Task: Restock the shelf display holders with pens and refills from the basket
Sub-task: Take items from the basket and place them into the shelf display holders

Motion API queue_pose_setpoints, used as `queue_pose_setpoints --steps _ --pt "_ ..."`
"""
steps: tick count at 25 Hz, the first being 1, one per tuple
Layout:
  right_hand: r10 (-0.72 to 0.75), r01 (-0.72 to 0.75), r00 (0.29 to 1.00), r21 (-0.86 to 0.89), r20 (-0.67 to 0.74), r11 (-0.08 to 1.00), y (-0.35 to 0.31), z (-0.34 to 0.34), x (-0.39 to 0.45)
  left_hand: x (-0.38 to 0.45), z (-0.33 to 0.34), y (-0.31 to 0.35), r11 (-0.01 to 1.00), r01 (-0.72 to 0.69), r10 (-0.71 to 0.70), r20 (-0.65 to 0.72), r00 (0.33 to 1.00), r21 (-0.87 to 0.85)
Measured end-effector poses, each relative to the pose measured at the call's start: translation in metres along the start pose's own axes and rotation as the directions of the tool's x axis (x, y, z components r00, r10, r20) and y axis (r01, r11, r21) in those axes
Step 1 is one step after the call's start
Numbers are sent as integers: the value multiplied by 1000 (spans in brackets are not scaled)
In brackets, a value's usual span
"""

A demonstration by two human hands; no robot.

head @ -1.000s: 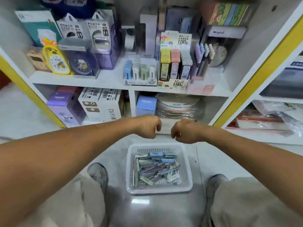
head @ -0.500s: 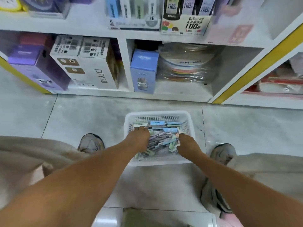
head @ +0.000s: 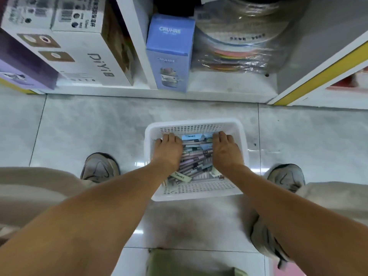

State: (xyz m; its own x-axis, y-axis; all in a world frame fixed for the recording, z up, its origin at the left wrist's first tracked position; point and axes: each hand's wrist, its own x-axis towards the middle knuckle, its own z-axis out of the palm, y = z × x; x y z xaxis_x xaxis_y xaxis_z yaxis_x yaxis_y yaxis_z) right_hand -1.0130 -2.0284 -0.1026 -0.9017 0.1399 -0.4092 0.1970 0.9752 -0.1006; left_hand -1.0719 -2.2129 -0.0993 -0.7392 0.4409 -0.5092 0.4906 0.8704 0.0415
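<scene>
The white basket sits on the floor tiles in front of the bottom shelf, below the blue box, filled with pens and refills. Inside it, the left hand and right hand lie palm-down on the pile at either side; whether the fingertips grasp anything cannot be told.
</scene>
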Motion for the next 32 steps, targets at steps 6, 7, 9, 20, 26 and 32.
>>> queue_pose_setpoints --steps 6,7,9,20,26,32 --pt "-111 121 991 -159 70 980 4 2 6 11 12 2 993 -10 16 51 999 -115" --pt "-116 130 988 -137 106 982 5 0 8 14 10 2 986 4 10 85 996 -166" --pt "-121 135 976 -67 181 989 5 -3 10 17 5 1 978 14 14 133 991 -210" --pt "-66 4 981 321 184 947 14 -27 -7 9 -26 -12 882 83 110 375 920 -464" --pt "147 -509 843 678 518 530 5 -35 -24 -8 -27 -7 488 434 10 501 865 -758" --pt "55 -649 758 742 650 168 -24 -22 -48 -30 -16 30 -131 607 106 598 795 -784"
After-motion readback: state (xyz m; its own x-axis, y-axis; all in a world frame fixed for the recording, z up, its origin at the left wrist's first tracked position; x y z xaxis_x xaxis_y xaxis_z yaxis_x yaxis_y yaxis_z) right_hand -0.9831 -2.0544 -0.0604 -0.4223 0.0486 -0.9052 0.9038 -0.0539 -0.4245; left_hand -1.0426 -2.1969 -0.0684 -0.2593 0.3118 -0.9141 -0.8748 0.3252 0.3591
